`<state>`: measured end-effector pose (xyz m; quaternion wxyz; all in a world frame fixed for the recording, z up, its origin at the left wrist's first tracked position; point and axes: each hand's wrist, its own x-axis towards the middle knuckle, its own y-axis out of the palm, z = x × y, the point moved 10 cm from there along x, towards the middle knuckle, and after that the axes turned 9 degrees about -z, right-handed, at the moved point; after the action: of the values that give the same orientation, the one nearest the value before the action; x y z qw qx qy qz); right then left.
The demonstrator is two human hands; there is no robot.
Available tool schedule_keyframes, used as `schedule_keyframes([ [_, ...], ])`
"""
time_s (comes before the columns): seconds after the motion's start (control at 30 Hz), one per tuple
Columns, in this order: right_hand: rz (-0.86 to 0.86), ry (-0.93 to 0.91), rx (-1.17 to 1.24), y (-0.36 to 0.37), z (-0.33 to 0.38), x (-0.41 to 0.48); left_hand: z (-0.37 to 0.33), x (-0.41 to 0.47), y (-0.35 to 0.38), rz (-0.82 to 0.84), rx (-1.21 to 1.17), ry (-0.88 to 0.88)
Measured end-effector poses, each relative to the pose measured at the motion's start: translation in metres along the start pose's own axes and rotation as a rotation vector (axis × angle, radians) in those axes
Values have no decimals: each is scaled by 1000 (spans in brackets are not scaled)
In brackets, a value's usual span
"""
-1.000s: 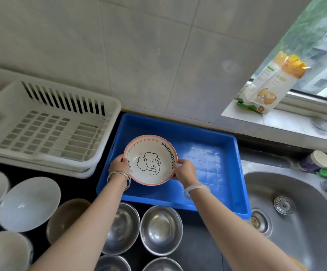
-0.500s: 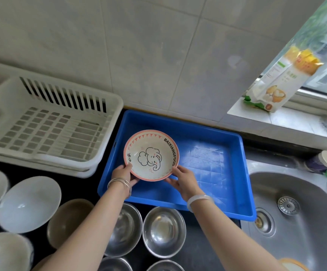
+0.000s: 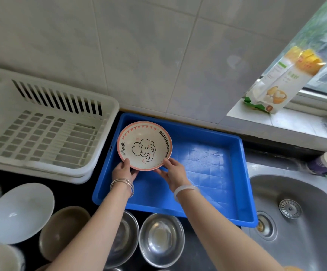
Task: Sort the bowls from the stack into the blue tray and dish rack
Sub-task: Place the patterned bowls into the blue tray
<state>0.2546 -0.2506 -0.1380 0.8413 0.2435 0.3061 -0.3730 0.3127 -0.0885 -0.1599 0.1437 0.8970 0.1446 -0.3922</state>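
Both hands hold one bowl over the blue tray (image 3: 207,169). Left hand (image 3: 123,172): thumb laid on the near-left rim of the elephant bowl (image 3: 144,145), remaining fingers curled under it, out of sight. Right hand (image 3: 174,174): fingers (image 3: 168,163) spread moderately, tips touching the near-right rim, palm below the edge. Grasp is light, at the rim only, from the near side.

Elephant bowl: round, so no long axis. Opening faces up toward the camera, tilted slightly; pink rim, elephant drawing in the centre, lettering "BAIXIANGFOOD" along the right inner wall. It sits in the far-left corner area of the blue tray; whether its base touches the tray floor cannot be told.

Blue tray: rectangular, long axis running left to right, on the dark desk (image 3: 98,178), between the white dish rack (image 3: 41,130) at left and the steel sink (image 3: 295,222) at right.

Near edge of the desk: two white bowls (image 3: 19,212) at left, a brown bowl (image 3: 61,231), and steel bowls (image 3: 161,239) partly under the forearms. All open upward.

Both wrists carry bracelets (image 3: 122,182).
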Motion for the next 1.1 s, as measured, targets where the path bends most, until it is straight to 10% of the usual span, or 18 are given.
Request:
schedule_keyframes([
  [0.73,77,-141,-348,-51,27,-50,13,-77,-1,-5,371,343],
  [1.1,-351,-576,-822,-285,77,-150,162,-258,75,543,886,447],
])
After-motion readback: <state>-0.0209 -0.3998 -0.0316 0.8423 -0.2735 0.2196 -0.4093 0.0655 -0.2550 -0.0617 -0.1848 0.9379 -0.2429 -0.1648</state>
